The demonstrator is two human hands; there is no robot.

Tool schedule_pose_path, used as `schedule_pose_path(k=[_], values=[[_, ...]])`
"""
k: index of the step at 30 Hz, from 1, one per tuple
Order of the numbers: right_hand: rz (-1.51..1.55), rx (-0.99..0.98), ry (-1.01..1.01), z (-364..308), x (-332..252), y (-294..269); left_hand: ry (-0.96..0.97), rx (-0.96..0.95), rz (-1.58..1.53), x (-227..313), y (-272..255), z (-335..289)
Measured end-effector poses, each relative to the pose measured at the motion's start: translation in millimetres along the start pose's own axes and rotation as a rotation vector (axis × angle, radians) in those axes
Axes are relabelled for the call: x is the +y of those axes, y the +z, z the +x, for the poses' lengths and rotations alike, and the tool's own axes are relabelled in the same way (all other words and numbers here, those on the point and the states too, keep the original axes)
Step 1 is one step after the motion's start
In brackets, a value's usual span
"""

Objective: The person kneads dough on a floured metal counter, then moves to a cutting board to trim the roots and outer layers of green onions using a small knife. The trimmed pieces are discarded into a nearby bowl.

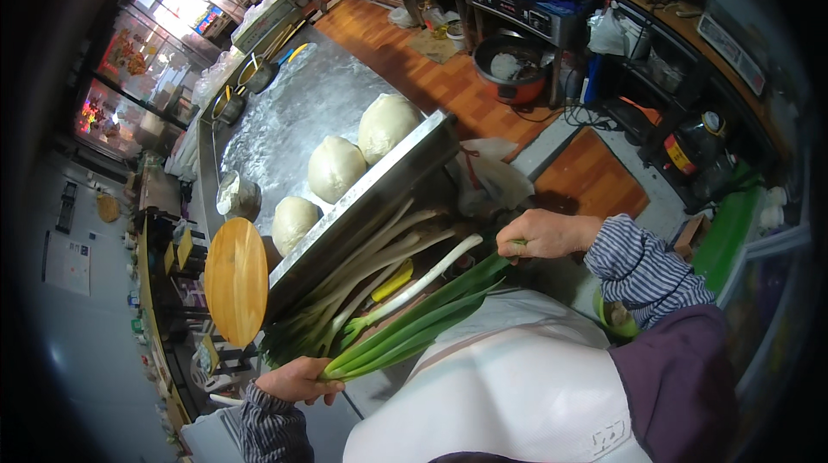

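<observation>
Stretched across my front is a large green onion (423, 318), its long green leaves running between my two hands. My left hand (302, 379) is closed round the paler end, where the leaves join. The leaf tips are gripped in my right hand (539, 234), higher and further right. Just beyond the held leaves lies another green onion (423, 283) with a white stalk. Behind it a pile of green onions (379, 247) fills the space below the worktable's edge, with a small yellow thing (393, 280) among them.
Three dough balls (337, 169) sit along the near edge of the floury metal worktable (285, 118). A round wooden board (236, 282) stands at its left corner. A plastic bag (492, 178) hangs at the right corner. A red-and-black pot (509, 75) is on the tiled floor.
</observation>
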State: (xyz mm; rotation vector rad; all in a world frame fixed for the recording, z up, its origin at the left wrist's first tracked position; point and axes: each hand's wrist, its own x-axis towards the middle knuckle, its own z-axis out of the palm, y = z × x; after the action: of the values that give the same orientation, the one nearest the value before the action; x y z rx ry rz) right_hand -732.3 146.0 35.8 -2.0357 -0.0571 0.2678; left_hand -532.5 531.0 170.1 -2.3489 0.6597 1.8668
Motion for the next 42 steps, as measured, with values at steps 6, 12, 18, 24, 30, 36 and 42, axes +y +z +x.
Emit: schedule_pose_path(k=[6,12,18,24,30,36,42], values=[[0.086,0.516,-0.15,1.3,11.9,7.8,0.04,-0.03,-0.098,-2.2,-1.2,4.5],[0.613,0.957,-0.014,-25.9,30.5,-32.3,0.123,-0.034,-0.303,-19.4,-7.5,-9.3],[0.186,0.483,-0.166,17.2,18.0,16.6,0.174,-0.039,-0.365,-15.0,-18.7,-5.5],[-0.001,0.223,-0.082,42.7,15.6,40.1,0.113,0.025,-0.24,-23.5,-19.4,-3.0],[-0.052,0.078,0.048,4.5,23.9,33.4,0.067,0.02,-0.274,-62.1,-7.6,25.5],[0.546,0.826,0.321,8.1,51.4,42.7,0.081,-0.045,-0.292,-68.6,11.3,51.3],[1.089,1.411,0.273,-34.1,129.9,-3.4,0.08,0.014,-0.529,-82.1,25.9,57.5]])
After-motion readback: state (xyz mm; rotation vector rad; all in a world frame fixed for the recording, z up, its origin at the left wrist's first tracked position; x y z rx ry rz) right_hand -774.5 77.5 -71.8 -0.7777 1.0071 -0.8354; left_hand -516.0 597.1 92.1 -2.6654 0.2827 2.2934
